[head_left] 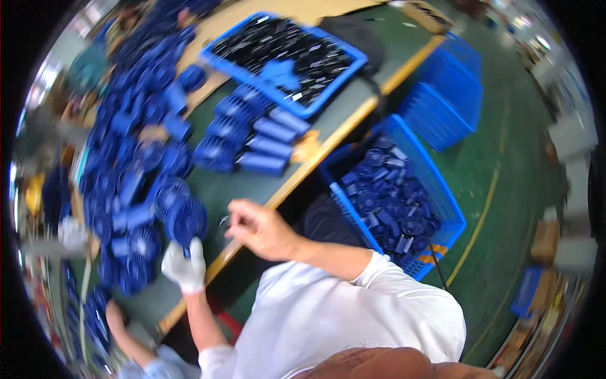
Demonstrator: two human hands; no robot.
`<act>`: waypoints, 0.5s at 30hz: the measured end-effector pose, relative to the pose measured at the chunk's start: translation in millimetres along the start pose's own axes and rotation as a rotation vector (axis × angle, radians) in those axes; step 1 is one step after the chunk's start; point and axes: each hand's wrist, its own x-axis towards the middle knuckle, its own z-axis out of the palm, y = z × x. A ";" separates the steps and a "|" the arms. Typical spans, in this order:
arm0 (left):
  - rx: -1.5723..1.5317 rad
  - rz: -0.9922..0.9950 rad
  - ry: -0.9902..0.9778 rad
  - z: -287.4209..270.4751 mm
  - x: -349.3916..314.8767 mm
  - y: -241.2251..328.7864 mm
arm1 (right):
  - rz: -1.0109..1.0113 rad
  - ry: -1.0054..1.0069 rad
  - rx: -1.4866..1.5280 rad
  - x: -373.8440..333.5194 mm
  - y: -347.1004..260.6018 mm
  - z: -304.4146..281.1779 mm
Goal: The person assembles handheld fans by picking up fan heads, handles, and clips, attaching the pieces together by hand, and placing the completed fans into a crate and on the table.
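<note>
My left hand (185,268), in a white glove, is closed on the lower part of a dark blue handheld fan (187,220), whose round grille points away from me. To its right, over the table's near edge, is my bare right hand (262,230). Its fingers are curled together, and a small dark thing (224,221) shows beside the fingertips. Whether the fingers grip that thing is too blurred to make out. Beyond my hands, several blue handheld fans (227,129) lie in a row on the green table top (218,189), handles toward the right.
Blue fans and parts (136,164) heap along the table's left. A blue tray (214,60) of small black parts lies at the far end. On the floor right, a blue crate (451,224) holds blue parts, near other blue crates (442,104). A co-worker's hand (117,319) is lower left.
</note>
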 end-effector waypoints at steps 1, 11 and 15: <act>-0.139 -0.149 0.012 -0.3 -4.0 -8.5 | 0.102 0.012 0.171 0.6 -4.5 1.7; -1.282 -0.674 -0.026 6.5 4.5 52.7 | 0.118 -0.127 0.413 20.7 -30.1 17.9; -1.009 -0.571 -0.104 -2.1 7.5 62.4 | 0.234 -0.180 0.334 26.9 -24.3 25.2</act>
